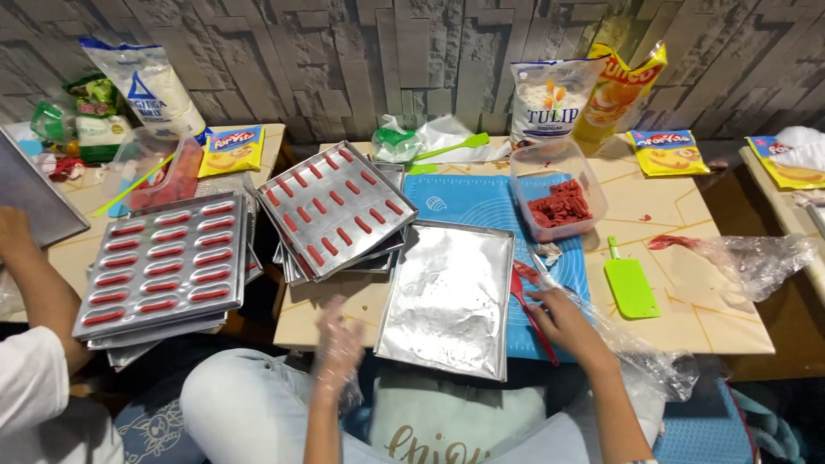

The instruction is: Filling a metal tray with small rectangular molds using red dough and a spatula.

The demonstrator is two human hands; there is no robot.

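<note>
Tray, lined with foil and bare of dough, lies at lower centre of the frame, its near edge overhanging the table toward us, which keeps it within reach of both hands.

Our left hand, at lower centre-left in a thin clear glove, hovers just left of the tray. It is blurred; the fingers look spread and hold nothing.

Our right hand, just right of the tray, is closed on a red spatula. The blade lies along the tray's right edge over the blue mat. A clear plastic bag trails from under this hand to lower right.

Right of centre, a green scraper lies flat on the table, apart from the hand. Beyond it, a second plastic bag smeared with red lies at the right edge.

At upper centre-right, a clear tub of red dough pieces stands on the far corner of the mat.

Left of the mat, a stack of trays sits tilted, the top one carrying rows of red strips. Further left, a moulded pan with filled oval cavities rests on its own stack.

At far left, another person's arm reaches toward a grey sheet.

Along the back wall stand bags of ingredients, and a green spatula lies beside them.
</note>
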